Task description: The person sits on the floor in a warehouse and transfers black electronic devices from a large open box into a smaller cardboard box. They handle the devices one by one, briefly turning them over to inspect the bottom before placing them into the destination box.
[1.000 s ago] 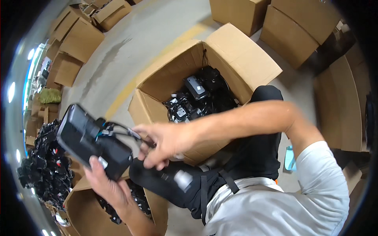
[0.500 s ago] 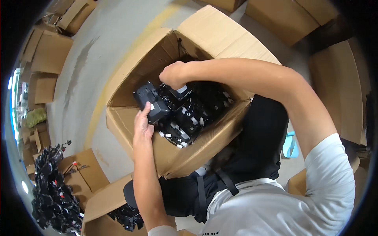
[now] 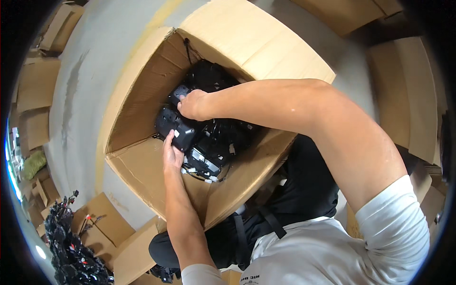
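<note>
Inside an open cardboard box (image 3: 137,97), my left hand (image 3: 172,153) grips the near end of a black rounded plastic unit (image 3: 173,126), which is tilted and carries a small white label. My right arm reaches across the box from the right. My right hand (image 3: 195,105) is closed at the edge of a second black plastic unit (image 3: 179,93), just beyond the first; most of its fingers are hidden. More black units (image 3: 204,160) with cables and white connectors lie piled beneath and beside both hands. The right forearm covers part of the pile.
The box's wide flap (image 3: 256,35) is folded out at the far side. A heap of black cabled parts (image 3: 78,254) rises at lower left beside another open carton (image 3: 107,218). Cardboard boxes (image 3: 40,83) line the left, and others (image 3: 403,90) stand at right.
The view has shifted, so the box sits further left. Both hands are deeper over the pile. The second unit now shows at my right fingers, and the first lies nearer the other units.
</note>
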Demonstrator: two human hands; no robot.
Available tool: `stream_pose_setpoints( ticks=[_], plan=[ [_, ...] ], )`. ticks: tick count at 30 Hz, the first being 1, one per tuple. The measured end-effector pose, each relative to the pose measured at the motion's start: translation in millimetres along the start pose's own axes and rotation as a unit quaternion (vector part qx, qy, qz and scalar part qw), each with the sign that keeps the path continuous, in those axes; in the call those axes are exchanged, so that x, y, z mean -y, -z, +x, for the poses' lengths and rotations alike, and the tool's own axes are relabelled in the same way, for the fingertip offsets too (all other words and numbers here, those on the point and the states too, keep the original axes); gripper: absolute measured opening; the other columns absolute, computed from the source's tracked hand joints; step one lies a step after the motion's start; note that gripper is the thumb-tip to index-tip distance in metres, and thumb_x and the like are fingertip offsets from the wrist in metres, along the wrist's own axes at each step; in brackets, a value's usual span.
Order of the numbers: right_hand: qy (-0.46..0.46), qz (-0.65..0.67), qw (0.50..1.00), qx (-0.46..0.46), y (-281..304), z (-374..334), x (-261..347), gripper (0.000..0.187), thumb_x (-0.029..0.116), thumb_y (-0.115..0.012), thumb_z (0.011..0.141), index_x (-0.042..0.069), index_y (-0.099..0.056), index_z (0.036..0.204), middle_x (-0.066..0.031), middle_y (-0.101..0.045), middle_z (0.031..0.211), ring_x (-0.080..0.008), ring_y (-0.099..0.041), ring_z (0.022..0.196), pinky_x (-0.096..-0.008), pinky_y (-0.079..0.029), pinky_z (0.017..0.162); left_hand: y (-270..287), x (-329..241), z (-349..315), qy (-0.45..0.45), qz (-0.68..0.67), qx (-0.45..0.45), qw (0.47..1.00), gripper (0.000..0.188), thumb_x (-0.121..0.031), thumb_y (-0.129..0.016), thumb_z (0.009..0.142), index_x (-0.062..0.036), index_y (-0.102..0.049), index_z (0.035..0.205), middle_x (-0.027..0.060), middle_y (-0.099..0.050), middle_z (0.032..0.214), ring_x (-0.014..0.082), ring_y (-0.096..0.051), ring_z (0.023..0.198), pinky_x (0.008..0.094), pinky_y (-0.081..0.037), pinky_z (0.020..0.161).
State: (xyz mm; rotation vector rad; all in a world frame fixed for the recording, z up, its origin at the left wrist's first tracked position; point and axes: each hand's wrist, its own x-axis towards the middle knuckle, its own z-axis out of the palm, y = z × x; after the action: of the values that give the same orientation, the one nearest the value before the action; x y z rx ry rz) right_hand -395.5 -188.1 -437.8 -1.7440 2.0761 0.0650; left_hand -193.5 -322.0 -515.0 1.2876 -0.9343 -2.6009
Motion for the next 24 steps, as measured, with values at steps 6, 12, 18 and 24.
stream_pose_setpoints(
  ticks=[6, 12, 18, 24],
  plan=[
    [-0.011, -0.026, 0.999, 0.040, -3, 6, -4, 0.051, 0.014, -0.068, 0.092, 0.002, -0.061, 0.140, -0.0228, -0.041, 0.158, -0.0315, -0.060, 0.131, -0.0449, -0.056, 0.094, 2, 26, -5, -0.064, 0.024, 0.001, 0.998, 0.046, -0.015, -0.068, 0.098, -0.0013, -0.053, 0.139, 0.0113, -0.063, 0.135, 0.0260, -0.061, 0.123, 0.0444, -0.047, 0.110],
    [0.011, -0.089, 0.991, 0.095, 11, -2, -2, 0.067, 0.014, -0.067, 0.093, -0.005, -0.041, 0.152, -0.0280, -0.033, 0.161, -0.0314, -0.060, 0.131, -0.0413, -0.054, 0.098, -11, -2, 2, -0.096, 0.143, -0.028, 0.985, 0.050, -0.022, -0.069, 0.099, -0.0051, -0.050, 0.143, 0.0105, -0.062, 0.135, 0.0234, -0.057, 0.125, 0.0409, -0.043, 0.111],
    [-0.026, -0.058, 0.998, 0.031, 9, -6, 3, 0.066, 0.015, -0.066, 0.092, -0.005, -0.042, 0.150, -0.0255, -0.049, 0.151, -0.0320, -0.064, 0.121, -0.0393, -0.050, 0.090, -15, 6, 12, -0.112, 0.156, -0.035, 0.981, 0.050, -0.023, -0.067, 0.101, -0.0042, -0.049, 0.143, 0.0090, -0.059, 0.139, 0.0209, -0.054, 0.126, 0.0386, -0.039, 0.112],
    [0.083, -0.148, 0.980, -0.101, 4, -12, 7, 0.058, 0.020, -0.063, 0.091, 0.001, -0.052, 0.144, -0.0152, -0.053, 0.149, -0.0244, -0.057, 0.128, -0.0364, -0.043, 0.101, -15, 17, 24, -0.145, 0.221, -0.055, 0.963, 0.060, -0.026, -0.064, 0.103, 0.0033, -0.041, 0.150, 0.0144, -0.057, 0.142, 0.0244, -0.057, 0.124, 0.0385, -0.044, 0.108]
  ],
)
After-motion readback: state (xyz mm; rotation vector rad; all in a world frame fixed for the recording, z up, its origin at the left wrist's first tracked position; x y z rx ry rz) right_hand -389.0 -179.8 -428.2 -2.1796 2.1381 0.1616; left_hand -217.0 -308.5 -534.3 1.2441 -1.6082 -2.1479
